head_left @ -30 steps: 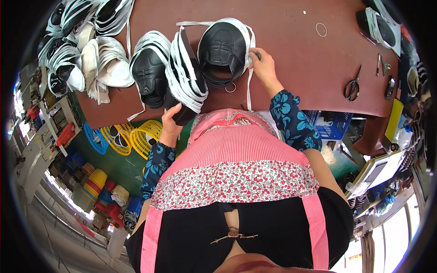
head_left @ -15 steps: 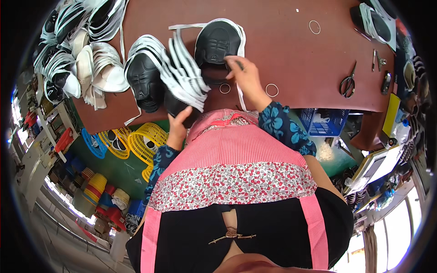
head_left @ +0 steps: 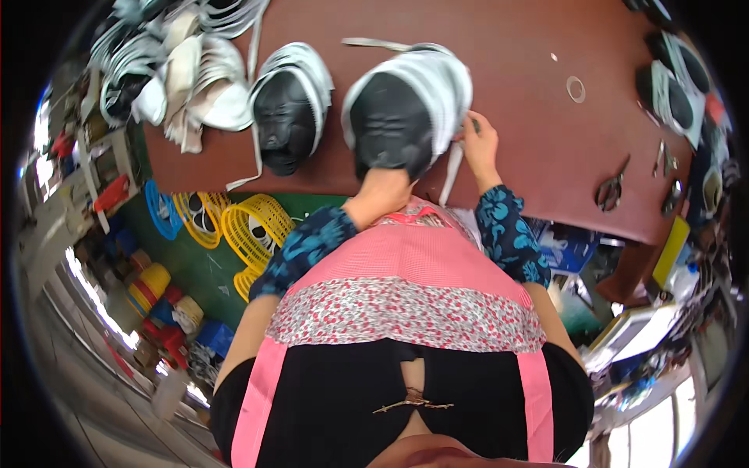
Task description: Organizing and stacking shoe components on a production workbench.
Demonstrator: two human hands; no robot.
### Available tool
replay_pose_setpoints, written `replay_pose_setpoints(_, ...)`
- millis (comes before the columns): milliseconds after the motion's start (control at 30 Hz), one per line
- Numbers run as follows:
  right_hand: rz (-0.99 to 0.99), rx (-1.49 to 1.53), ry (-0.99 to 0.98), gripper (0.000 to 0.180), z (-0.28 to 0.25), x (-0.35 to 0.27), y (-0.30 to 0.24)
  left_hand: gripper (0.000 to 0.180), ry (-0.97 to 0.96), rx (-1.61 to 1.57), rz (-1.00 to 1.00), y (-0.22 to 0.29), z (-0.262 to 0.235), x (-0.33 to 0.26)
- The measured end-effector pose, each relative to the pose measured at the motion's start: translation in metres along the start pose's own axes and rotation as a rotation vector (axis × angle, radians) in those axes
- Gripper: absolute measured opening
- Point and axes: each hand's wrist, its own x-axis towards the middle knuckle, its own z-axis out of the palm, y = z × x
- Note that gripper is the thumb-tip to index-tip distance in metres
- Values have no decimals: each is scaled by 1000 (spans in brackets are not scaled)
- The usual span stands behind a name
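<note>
My left hand (head_left: 384, 195) is closed on the near end of a stack of black shoe uppers (head_left: 390, 117) with white edges. The stack lies black face up on the brown table in front of me, slightly blurred. Beside its right edge is my right hand (head_left: 481, 146), fingers bent in by the white rims; a small dark spot shows between them, and what they pinch is unclear. A white strip (head_left: 451, 175) hangs down between stack and hand. To the left lies a second stack of black and white uppers (head_left: 287, 117).
A heap of white and black shoe pieces (head_left: 211, 86) covers the table's left end. Black scissors (head_left: 610, 191), small tools (head_left: 663, 158) and a ring (head_left: 576, 89) lie to the right, with more uppers (head_left: 672, 95) beyond. Yellow baskets (head_left: 253, 226) stand below the left edge.
The fanned stack in my left hand has moved right and now sits over the place of the single upper. My right hand has shifted to that stack's right side. The view has swung slightly.
</note>
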Motion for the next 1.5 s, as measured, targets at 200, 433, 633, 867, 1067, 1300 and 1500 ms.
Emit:
replay_pose_setpoints(200, 111, 158, -145, 30, 0, -11, -17, 27, 339, 134, 44, -5, -41, 73)
replay_pose_setpoints(433, 33, 124, -97, 31, -4, -36, -17, 56, 734, -245, 14, 0, -82, -29)
replay_pose_setpoints(633, -114, -192, 13, 24, 1, -82, -41, 60, 940, 18, -442, -112, -52, -119)
replay_pose_setpoints(867, -324, -340, -251, 19, 63, -128, -87, 48, 649, 107, -281, -175, -76, -95)
replay_pose_setpoints(1067, -243, -132, -374, 24, 162, -163, -106, 54, 666, -11, -44, -117, -57, -141)
replay_pose_setpoints(1300, 24, 3, -259, 21, 210, -167, -80, 50, 371, -1121, -205, -187, -63, -234)
replay_pose_setpoints(1500, -60, -71, -174, 22, 212, -178, -81, 36, 519, -1834, -452, -205, -68, -284)
